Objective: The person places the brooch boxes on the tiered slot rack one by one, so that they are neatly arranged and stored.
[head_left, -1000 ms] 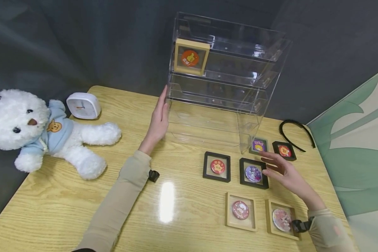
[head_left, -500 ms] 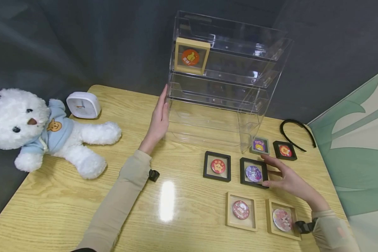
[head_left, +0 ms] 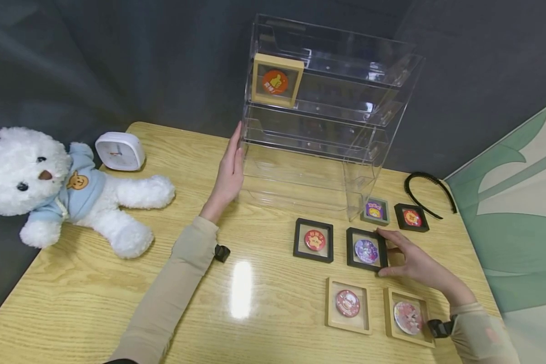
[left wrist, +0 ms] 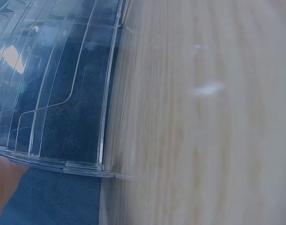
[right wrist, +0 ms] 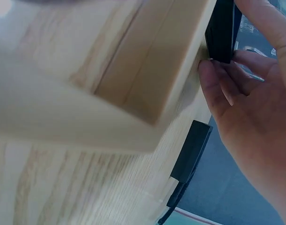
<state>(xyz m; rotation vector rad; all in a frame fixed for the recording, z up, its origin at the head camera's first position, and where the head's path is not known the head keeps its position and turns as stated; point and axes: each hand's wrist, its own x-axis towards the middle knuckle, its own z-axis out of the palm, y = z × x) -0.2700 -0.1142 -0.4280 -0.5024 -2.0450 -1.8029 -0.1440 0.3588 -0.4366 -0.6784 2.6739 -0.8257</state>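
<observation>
My left hand lies with straight fingers along the left side of a clear acrylic display rack. In the left wrist view only a bit of that hand shows at the rack's edge. My right hand holds a black square frame with a purple badge by its right side, thumb at the near corner and forefinger at the far one. The right wrist view shows the fingers at this frame's edge. The frame is flat on the table.
A wood frame with a thumbs-up badge stands on the rack. Several other badge frames, including a black one and a wood one, lie around. A black headband, white clock and teddy bear rest farther off.
My right hand has come down onto the purple-badge frame; thumb and forefinger have spread to its right-hand corners. The left hand stays against the rack.
</observation>
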